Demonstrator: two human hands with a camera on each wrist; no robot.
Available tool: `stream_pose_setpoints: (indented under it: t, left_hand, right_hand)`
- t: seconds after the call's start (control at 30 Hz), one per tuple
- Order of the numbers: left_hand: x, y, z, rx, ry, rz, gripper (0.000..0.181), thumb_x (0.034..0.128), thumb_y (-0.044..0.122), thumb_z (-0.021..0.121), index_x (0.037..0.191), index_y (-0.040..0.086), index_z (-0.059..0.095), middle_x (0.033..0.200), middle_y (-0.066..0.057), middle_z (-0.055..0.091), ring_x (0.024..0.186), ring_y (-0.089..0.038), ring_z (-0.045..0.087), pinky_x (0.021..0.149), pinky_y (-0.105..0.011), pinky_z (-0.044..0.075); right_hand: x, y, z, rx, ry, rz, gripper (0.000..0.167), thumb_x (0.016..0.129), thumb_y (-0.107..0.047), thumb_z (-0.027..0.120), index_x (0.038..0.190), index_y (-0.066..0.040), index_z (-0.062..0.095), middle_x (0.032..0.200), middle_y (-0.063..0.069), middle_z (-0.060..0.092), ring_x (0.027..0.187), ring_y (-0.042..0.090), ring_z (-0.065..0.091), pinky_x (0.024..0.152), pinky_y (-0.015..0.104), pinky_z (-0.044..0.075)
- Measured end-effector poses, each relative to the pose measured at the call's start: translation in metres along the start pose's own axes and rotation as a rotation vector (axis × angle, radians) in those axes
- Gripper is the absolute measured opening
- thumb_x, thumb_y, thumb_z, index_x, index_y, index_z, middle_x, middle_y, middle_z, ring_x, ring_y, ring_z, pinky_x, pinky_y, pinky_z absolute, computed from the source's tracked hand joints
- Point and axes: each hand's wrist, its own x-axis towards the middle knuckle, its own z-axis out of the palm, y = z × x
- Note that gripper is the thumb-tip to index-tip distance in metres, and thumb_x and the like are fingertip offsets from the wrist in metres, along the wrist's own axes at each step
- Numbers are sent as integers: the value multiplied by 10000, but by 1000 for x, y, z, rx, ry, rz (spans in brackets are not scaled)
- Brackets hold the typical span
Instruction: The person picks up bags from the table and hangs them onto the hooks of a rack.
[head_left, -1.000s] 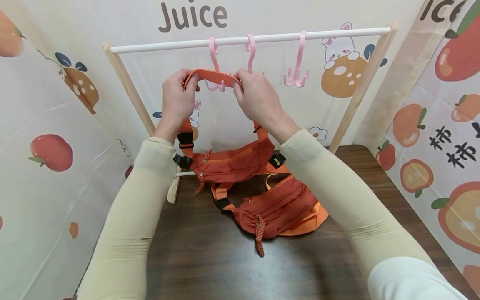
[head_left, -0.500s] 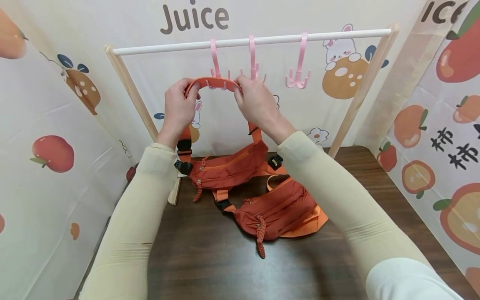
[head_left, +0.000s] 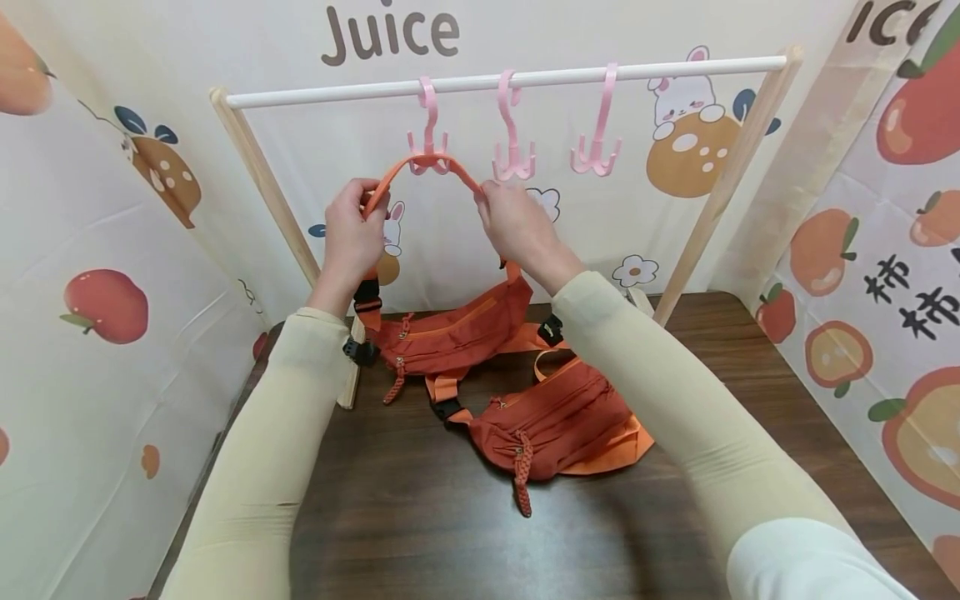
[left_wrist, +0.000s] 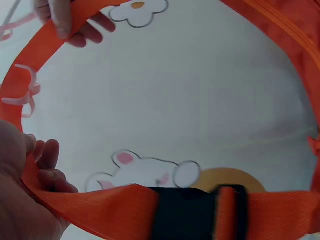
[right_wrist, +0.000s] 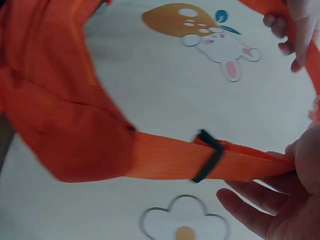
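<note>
A rust-red waist bag [head_left: 450,337] hangs by its orange strap [head_left: 396,173], tilted, low over the table. The top of that strap passes over the lower prongs of the leftmost pink hook [head_left: 430,125]. On the strap's left side my left hand [head_left: 352,233] grips it between thumb and fingers, above a black buckle [left_wrist: 197,212]. My right hand [head_left: 525,225] pinches the right side; in the right wrist view its lower fingers [right_wrist: 245,205] reach out past the strap near a black slider [right_wrist: 207,156]. A second rust-red waist bag [head_left: 555,417] lies on the table in front.
A white rail [head_left: 322,94] on wooden legs [head_left: 723,183] spans the back. Two more pink hooks, a middle one [head_left: 513,133] and a right one [head_left: 597,125], hang from it. Printed cloth [head_left: 120,400] encloses the dark wooden table [head_left: 390,517].
Both hands have moved down along the strap. The strap's top now lies over the left hook's prongs in a narrower arch, and the hanging bag has sunk slightly.
</note>
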Motion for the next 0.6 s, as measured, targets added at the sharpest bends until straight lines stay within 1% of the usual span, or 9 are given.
stream_pose_setpoints:
  t: [0.07,0.17,0.23,0.33,0.43,0.53,0.6]
  left_hand:
    - [-4,-9,-1,19,6,-12,309,1121,181,556,1397,60,624,1162,-162,660,928,-242,584,746,-288,498]
    - [-11,-23,-3,42,12,-30,311,1127,186,537,1399,61,621,1150,-147,662,932,-231,592,749,-290,493]
    - [-17,-34,-4,56,16,-22,306,1129,185,530,1389,53,625,1129,-146,666,891,-235,585,717,-293,476]
    - [-27,-49,-4,83,19,-8,299,1132,200,522,1363,45,631,1081,-143,657,799,-242,542,645,-302,431]
    - [-37,-64,-3,115,33,14,290,1122,197,543,1328,21,645,1022,-151,629,765,-264,499,636,-333,383]
    - [-50,-76,-2,139,38,21,279,1102,183,582,1287,-16,645,1009,-175,596,828,-300,511,694,-388,387]
    - [-59,-84,0,157,39,25,284,1083,175,617,1265,-41,642,1035,-199,602,896,-331,549,754,-432,424]
  right_hand:
    - [0,6,7,-16,-37,15,318,1161,-304,402,1111,-75,617,789,86,565,647,265,550,587,370,464]
    - [-2,15,18,-39,-77,15,325,1161,-321,405,1076,-77,601,791,96,574,666,276,555,599,386,481]
    - [-4,22,26,-59,-88,-1,340,1159,-331,412,1067,-71,610,829,101,583,711,282,575,634,406,511]
    - [-7,30,37,-110,-94,-32,372,1154,-353,441,1099,-45,642,928,108,582,821,287,601,726,443,553]
    - [-10,35,46,-161,-98,-42,395,1149,-379,459,1133,-36,654,978,99,579,884,283,612,790,462,567]
    - [-13,39,54,-135,-107,-20,367,1143,-384,482,1112,-51,632,924,90,605,830,276,624,765,444,561]
    - [-14,40,59,-73,-111,-4,337,1138,-366,506,1147,-46,607,893,90,616,791,272,624,741,425,548]
